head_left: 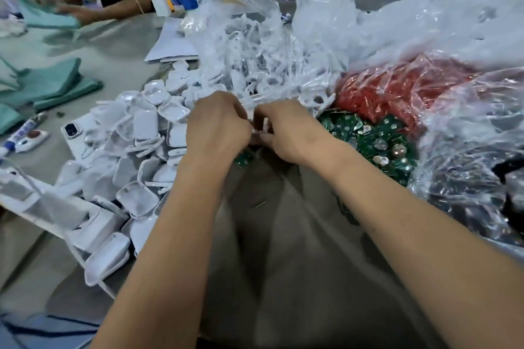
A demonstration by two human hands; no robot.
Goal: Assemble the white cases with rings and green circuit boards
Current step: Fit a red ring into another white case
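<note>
White cases (147,133) lie heaped on the worktop (113,56), just left of both hands. The left hand (218,125) and right hand (286,130) meet above the grey cloth (283,235), their fingers curled together round a small white piece (262,129) pinched between them; what the piece is cannot be told. One green circuit board (243,159) peeks out under the left hand. More circuit boards (377,139) sit piled right of the hands, with a bag of red parts (397,91) behind that pile and clear plastic bags (397,22) beyond.
</note>
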